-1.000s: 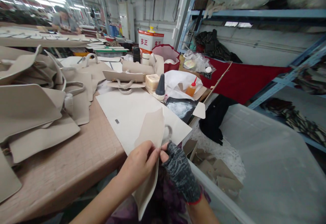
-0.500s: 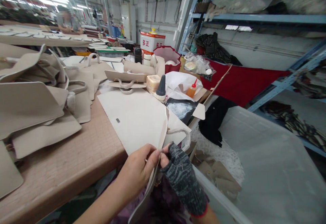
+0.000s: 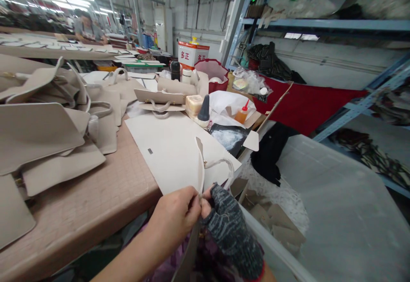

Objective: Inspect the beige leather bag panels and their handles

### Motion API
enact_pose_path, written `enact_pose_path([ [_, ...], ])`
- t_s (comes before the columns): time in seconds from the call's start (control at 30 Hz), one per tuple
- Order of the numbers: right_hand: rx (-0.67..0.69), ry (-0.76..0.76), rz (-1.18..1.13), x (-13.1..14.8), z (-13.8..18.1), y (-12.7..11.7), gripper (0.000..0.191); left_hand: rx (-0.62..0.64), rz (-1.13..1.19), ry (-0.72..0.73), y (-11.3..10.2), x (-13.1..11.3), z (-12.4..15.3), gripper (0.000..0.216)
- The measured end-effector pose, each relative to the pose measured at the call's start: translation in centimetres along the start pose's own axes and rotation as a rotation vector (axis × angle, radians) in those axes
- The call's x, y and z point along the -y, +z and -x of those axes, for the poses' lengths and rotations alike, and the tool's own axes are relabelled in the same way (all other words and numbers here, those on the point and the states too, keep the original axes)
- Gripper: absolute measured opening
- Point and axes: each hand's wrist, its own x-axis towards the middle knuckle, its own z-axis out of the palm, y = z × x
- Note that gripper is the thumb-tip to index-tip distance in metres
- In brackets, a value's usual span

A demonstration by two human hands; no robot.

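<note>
Head view:
Left hand (image 3: 176, 215): bare, pinching the beige leather panel (image 3: 200, 166) at the desk's (image 3: 96, 213) near edge.
Right hand (image 3: 229, 226): gloved, pinching the same panel.
Change: the panel now stands edge-on, its handle loop (image 3: 224, 164) showing.

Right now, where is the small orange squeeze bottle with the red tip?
In the head view, the orange squeeze bottle stands right of centre on the table, beside the black cone-shaped bottle.
</note>
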Motion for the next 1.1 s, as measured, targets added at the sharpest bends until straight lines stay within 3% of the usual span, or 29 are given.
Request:
enact_pose_path([
  [0.13,-0.041,-0.016,-0.052,0.1,-0.1,-0.7,0.018,-0.056,-0.052,0.0,0.2,0.6,-0.6,0.021],
  [0.23,-0.103,0.024,-0.017,-1.0,-0.4,-2.7,0.019,-0.199,-0.091,-0.051,-0.7,2.1,-1.1,0.018],
  [0.33,0.0,0.153,-0.022,-3.0,-0.8,-4.6,0.022,-0.394,-0.144,-0.103,-1.9,3.3,-1.5,0.017],
  [0.4,0.091,0.195,-0.041,-4.0,-1.1,-5.0,0.022,-0.471,-0.193,-0.014,-2.0,3.2,-1.6,0.018],
  [0.5,0.028,0.147,-0.11,-3.8,-1.4,-4.2,0.02,-0.558,-0.317,0.224,-0.9,2.0,-1.7,0.022],
  [0.6,-0.051,0.089,-0.24,-2.1,-1.4,-2.9,0.028,-0.616,-0.412,0.338,0.9,0.8,-1.8,0.025],
  [0.77,-0.155,-0.037,-0.046,-0.6,-1.3,-1.8,0.047,-0.614,-0.358,0.364,2.5,0.2,-1.7,0.027],
  [0.9,-0.122,-0.141,0.113,-2.9,-1.4,-1.9,0.053,-0.662,-0.261,0.329,1.7,0.9,-1.4,0.025],
  [1.1,-0.078,-0.23,0.172,-6.3,-2.0,-2.8,0.044,-0.755,-0.13,0.294,0.1,1.4,-1.1,0.022],
])
